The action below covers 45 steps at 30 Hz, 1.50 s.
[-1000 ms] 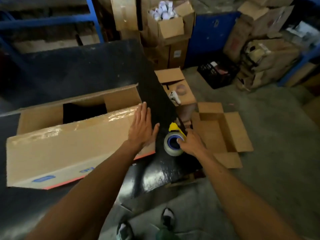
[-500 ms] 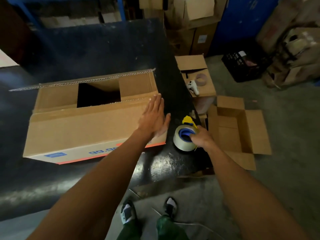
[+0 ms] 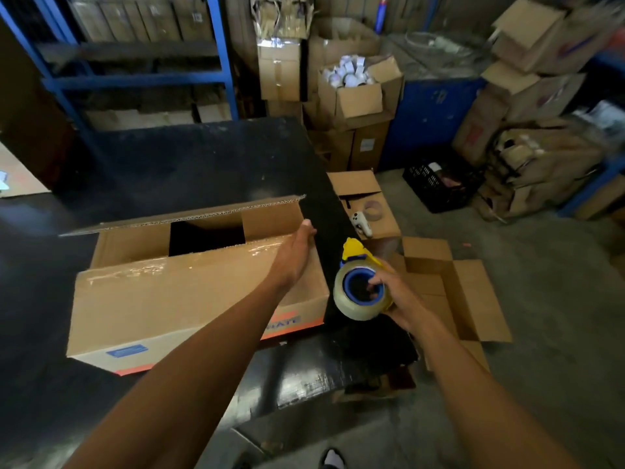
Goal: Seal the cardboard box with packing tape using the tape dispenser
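Note:
A long brown cardboard box (image 3: 176, 299) lies on the black table (image 3: 189, 164). Its near flap is folded down with a shiny strip of clear tape along it; the far flap stands up and a dark gap shows inside. My left hand (image 3: 294, 255) rests edge-on at the box's right end, fingers straight and together, pointing away from me. My right hand (image 3: 394, 292) holds the tape dispenser (image 3: 358, 282), yellow with a blue core and a clear tape roll, lifted just right of the box.
An empty open box (image 3: 456, 292) lies on the concrete floor to the right. Beyond it stands a small box (image 3: 368, 204) carrying a tape roll and a white tool. A black crate (image 3: 439, 184), stacked cartons and blue shelving (image 3: 135, 79) ring the table.
My right hand has lifted the tape dispenser off the table. My left hand turned from flat on the flap to edge-on at the box's right end. The camera tilted up.

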{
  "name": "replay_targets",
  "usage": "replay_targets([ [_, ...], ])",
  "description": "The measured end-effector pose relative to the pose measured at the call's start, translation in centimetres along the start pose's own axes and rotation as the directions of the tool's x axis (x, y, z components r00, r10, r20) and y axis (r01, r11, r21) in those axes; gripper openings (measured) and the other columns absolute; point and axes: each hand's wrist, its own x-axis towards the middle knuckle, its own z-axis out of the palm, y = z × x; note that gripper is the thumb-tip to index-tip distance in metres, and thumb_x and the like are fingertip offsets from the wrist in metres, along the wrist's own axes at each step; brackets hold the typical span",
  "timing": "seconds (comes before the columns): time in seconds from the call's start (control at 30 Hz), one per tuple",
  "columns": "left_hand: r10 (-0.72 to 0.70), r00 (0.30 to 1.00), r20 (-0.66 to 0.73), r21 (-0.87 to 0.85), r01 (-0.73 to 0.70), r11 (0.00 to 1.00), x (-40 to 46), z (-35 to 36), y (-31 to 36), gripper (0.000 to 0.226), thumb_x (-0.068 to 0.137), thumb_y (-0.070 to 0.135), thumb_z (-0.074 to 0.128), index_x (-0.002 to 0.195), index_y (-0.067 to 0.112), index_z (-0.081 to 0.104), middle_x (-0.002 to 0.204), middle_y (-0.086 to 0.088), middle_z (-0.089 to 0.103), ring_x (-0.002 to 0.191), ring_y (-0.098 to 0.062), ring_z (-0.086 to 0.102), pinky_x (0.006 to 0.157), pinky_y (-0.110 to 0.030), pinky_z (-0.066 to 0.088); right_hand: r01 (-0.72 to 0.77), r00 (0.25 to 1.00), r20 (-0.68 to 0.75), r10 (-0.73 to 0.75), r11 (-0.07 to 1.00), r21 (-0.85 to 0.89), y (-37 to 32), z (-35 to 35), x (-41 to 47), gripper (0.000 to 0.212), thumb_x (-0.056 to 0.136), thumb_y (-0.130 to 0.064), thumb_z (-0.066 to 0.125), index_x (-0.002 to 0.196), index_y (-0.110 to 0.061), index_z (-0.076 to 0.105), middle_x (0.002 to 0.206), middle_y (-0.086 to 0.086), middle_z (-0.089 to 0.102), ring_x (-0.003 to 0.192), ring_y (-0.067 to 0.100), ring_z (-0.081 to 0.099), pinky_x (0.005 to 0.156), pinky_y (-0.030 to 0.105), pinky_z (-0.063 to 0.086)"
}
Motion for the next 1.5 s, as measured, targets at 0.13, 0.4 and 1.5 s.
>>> replay_targets([
  [0.13, -0.016, 0.992, -0.124, -0.146, -0.003, 0.989, -0.2, -2.7, 2.6, 0.062, 0.093, 0.067, 0.037, 0.112, 0.019, 0.072, 0.117, -0.007, 0.070, 0.111, -0.022, 0.064, 0.107, -0.048, 0.045, 0.214, 0.970, -0.082, -0.228, 0.965, -0.149, -2.2, 3.1, -2.3, 0.060, 0.062, -0.019, 0.062, 0.119, -0.038, 0.066, 0.113, 0.007, 0.069, 0.104, 0.027, 0.065, 0.090, 0.046, 0.053],
  [0.4, -0.272, 0.930, 0.246, -0.312, 0.341, 0.887, -3.7, -10.8, 7.9, 0.078, 0.103, 0.057, 0.030, 0.125, -0.013, 0.060, 0.118, -0.031, 0.067, 0.107, -0.039, 0.067, 0.091, -0.045, 0.054, 0.555, 0.771, 0.041, -0.635, 0.640, -0.532, -5.5, 11.4, -5.1, 0.058, 0.085, -0.006, 0.061, 0.131, -0.041, 0.055, 0.112, -0.010, 0.060, 0.095, -0.006, 0.056, 0.074, 0.007, 0.044],
  [1.5, -0.256, 0.818, -0.515, -0.301, 0.107, 0.948, 0.6, -26.4, 6.6, 0.012, 0.094, -0.004, 0.061, 0.094, -0.010, 0.071, 0.063, -0.018, 0.069, 0.051, -0.024, 0.069, 0.044, -0.033, 0.059, 0.745, 0.651, 0.571, -0.500, 0.274, -0.608, -13.7, 28.0, 8.4, 0.059, 0.086, -0.024, 0.060, 0.134, -0.056, 0.046, 0.099, -0.004, 0.049, 0.088, 0.009, 0.056, 0.079, 0.024, 0.046],
])
